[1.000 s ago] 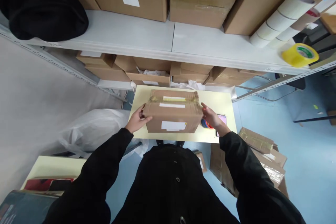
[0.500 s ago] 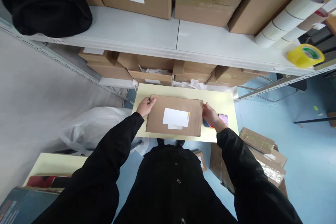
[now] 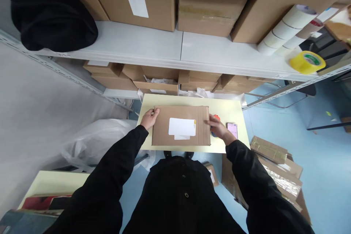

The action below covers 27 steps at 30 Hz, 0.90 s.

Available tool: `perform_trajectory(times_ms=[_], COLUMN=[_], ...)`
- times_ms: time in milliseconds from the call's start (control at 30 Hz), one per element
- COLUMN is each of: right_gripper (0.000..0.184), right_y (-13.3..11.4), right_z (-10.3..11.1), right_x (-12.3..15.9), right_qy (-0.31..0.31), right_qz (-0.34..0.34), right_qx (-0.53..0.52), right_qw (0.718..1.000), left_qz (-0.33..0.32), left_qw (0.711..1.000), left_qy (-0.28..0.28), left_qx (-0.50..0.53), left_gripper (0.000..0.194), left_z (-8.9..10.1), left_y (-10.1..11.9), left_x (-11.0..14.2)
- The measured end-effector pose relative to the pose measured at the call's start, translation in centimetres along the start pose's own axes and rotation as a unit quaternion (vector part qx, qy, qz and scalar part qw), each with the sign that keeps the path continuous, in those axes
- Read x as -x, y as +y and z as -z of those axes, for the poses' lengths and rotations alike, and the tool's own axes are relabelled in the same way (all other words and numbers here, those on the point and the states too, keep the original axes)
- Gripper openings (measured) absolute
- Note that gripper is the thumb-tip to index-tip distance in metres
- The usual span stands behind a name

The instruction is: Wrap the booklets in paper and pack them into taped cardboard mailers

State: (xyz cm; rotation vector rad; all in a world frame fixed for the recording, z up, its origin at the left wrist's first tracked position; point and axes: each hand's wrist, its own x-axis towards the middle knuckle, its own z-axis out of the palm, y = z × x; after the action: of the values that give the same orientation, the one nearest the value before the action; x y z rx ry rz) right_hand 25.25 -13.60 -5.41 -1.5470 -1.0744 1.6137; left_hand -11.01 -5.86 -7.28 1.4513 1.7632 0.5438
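A brown cardboard box (image 3: 161, 126) with white labels (image 3: 182, 127) on its upward face is over the pale yellow table (image 3: 233, 108). My left hand (image 3: 150, 117) grips its upper left corner, thumb on the top face and fingers round the side. At the right edge my right hand (image 3: 218, 125) holds the box, with fingertips on the top face. Partly hidden behind that hand is a red and blue round object (image 3: 216, 117). A lit phone (image 3: 232, 130) lies farther right on the table.
Above the table runs a grey shelf (image 3: 142, 45) with large cartons, white label rolls (image 3: 286, 25) and a yellow tape roll (image 3: 307, 62). Open boxes (image 3: 159, 76) fill the level below. Flattened cardboard (image 3: 276, 164) is piled on the floor at right; a translucent plastic bag (image 3: 95, 139) is at left.
The box has turned from showing a taped side and labelled face to showing its broad labelled face upward. My left hand has shifted to its upper corner. Both hands stay on it.
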Motion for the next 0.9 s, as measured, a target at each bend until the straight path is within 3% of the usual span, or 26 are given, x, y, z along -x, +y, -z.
perform_trajectory(times_ms=[133,400,567,667,767,900], right_gripper=[0.059,0.045,0.052,0.058,0.052,0.034], right_y=[0.5,2.2,3.0,3.5,4.4,6.7], right_z=[-0.4,-2.5,-3.2,-2.3,0.1,3.1], right_x=[0.1,-1.8,-2.6,-2.1,-1.0,0.9], right_qy=[-0.047,-0.007,0.015,0.062,0.145,0.260], right_qz=[-0.020,-0.053,-0.027,-0.007,0.017,-0.035], right_qx=[-0.072,-0.054,-0.070,-0.040,0.039,0.263], right_qw=[0.996,0.997,0.997,0.997,0.989,0.928], left_qz=[0.002,0.057,0.067,0.062,0.028,-0.046], left_qw=[0.999,0.996,0.994,0.994,0.994,0.996], left_qy=[0.006,-0.022,-0.018,0.021,0.056,0.031], left_qx=[-0.040,-0.065,-0.086,-0.093,-0.088,-0.070], left_gripper=[0.046,0.042,0.040,0.045,0.051,0.050], left_z=[0.2,0.1,0.4,0.9,1.8,2.7], left_y=[-0.4,-1.0,-1.4,-1.5,-1.1,0.7], left_x=[-0.1,-1.0,-1.7,-1.8,-1.4,-0.2])
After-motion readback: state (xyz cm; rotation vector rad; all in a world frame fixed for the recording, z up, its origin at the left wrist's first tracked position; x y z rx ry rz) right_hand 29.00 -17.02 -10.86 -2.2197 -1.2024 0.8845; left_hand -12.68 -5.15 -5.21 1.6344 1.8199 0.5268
